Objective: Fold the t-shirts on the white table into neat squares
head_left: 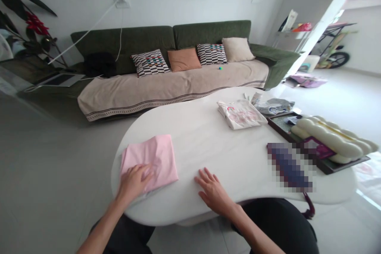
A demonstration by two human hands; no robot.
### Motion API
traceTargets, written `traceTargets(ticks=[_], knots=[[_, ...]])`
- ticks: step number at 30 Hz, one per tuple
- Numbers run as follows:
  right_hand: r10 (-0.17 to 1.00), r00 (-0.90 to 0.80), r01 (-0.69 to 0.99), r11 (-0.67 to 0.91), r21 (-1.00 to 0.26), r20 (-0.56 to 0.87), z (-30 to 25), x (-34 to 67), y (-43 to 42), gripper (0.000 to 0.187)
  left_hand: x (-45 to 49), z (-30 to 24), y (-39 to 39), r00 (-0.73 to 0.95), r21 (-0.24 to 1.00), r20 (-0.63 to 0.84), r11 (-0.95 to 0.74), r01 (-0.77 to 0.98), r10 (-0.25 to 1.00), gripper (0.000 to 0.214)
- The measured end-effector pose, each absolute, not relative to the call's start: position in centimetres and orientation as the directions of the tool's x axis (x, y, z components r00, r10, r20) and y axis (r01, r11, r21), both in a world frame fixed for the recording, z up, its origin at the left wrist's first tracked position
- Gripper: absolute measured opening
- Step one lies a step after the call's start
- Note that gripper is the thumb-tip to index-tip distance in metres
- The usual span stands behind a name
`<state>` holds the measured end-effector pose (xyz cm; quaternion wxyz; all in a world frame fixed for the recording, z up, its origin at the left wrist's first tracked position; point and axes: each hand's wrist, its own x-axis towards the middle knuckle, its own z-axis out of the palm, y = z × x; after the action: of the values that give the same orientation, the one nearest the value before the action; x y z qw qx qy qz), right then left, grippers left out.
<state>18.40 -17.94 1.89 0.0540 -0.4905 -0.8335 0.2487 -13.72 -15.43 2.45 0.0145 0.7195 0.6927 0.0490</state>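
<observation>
A folded pink cloth lies flat near the left end of the white table. My left hand rests on its lower left part, fingers stretched out over the fabric and not gripping it. To the right of the cloth, my right hand lies on the bare tabletop with its fingers spread, holding nothing. Farther back on the table is a folded white garment with a pinkish print, apart from both hands.
At the right of the table, a dark tray bears a puffy cream-coloured object. A blurred dark item lies beside it, and a crumpled grey bag behind. A green sofa with several cushions stands beyond the table.
</observation>
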Motion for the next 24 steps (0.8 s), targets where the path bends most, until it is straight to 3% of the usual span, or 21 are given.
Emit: traceTargets(ticks=[5, 9, 12, 15, 19, 22, 24], knots=[[0.854, -0.482, 0.823, 0.365, -0.435, -0.196, 2.3, 17.9, -18.5, 0.059, -16.2, 3.9, -5.8, 0.116, 0.126, 0.089, -0.127, 0.984, 0.989, 0.042], [0.849, -0.486, 0.812, 0.351, -0.466, -0.207, 2.8, 18.0, -18.4, 0.057, -15.7, 3.6, -0.5, 0.123, 0.190, -0.029, -0.115, 0.975, 0.992, 0.041], [0.844, -0.493, 0.804, 0.350, -0.481, -0.211, 2.5, 18.1, -18.3, 0.058, -15.2, 4.0, 0.2, 0.117, 0.136, -0.048, -0.110, 0.985, 0.992, 0.029], [0.849, -0.483, 0.810, 0.339, -0.478, -0.215, 2.0, 18.3, -18.3, 0.059, -14.6, 5.6, -0.7, 0.161, 0.029, 0.013, -0.161, 0.987, 0.987, 0.025], [0.860, -0.466, 0.814, 0.326, -0.481, -0.208, 3.1, 17.9, -18.3, 0.064, -12.1, 9.4, -4.9, 0.348, -0.029, 0.049, -0.347, 0.938, 0.936, 0.028], [0.867, -0.498, 0.751, 0.409, -0.518, -0.037, 6.4, 16.4, -18.4, 0.081, -8.4, 13.0, -10.8, 0.582, -0.040, -0.027, -0.583, 0.812, 0.813, 0.027], [0.812, -0.571, 0.672, 0.548, -0.499, 0.122, 9.3, 15.0, -18.5, 0.080, -6.0, 15.3, -15.2, 0.740, -0.011, -0.051, -0.741, 0.671, 0.671, 0.026]])
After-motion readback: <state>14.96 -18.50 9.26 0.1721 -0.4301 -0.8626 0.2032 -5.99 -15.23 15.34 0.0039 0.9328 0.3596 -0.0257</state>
